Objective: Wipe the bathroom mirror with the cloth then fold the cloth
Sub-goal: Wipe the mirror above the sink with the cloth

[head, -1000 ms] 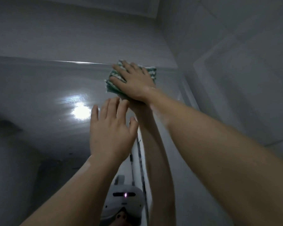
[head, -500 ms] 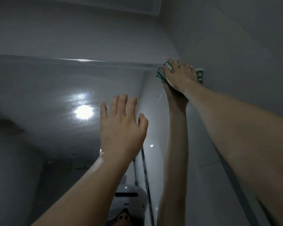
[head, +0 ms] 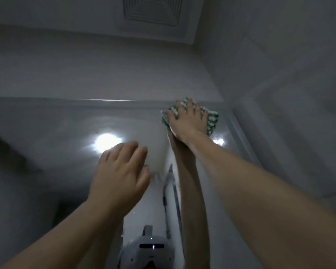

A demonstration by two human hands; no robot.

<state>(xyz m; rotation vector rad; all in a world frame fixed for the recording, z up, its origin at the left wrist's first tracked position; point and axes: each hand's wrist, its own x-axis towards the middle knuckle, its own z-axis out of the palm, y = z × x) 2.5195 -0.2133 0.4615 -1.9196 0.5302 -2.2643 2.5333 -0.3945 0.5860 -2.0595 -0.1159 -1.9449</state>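
Observation:
The mirror (head: 47, 133) fills the left and middle of the view, its top edge running across at mid height. A green and white cloth (head: 212, 118) lies flat against the glass near the mirror's top right corner. My right hand (head: 186, 121) presses on the cloth with fingers spread and nearly straight, hiding most of it. My left hand (head: 120, 173) is raised lower down near the glass, fingers relaxed and slightly bent, holding nothing. Whether it touches the glass cannot be told.
A tiled side wall (head: 279, 94) meets the mirror just right of the cloth. A ceiling vent (head: 153, 10) is overhead. The mirror reflects a bright lamp glare (head: 107, 142), my right arm and a white headset (head: 151, 251).
My right hand has slid the cloth down and left from the top right corner. My left hand's fingers have relaxed. The camera has tilted up, bringing the ceiling vent into view.

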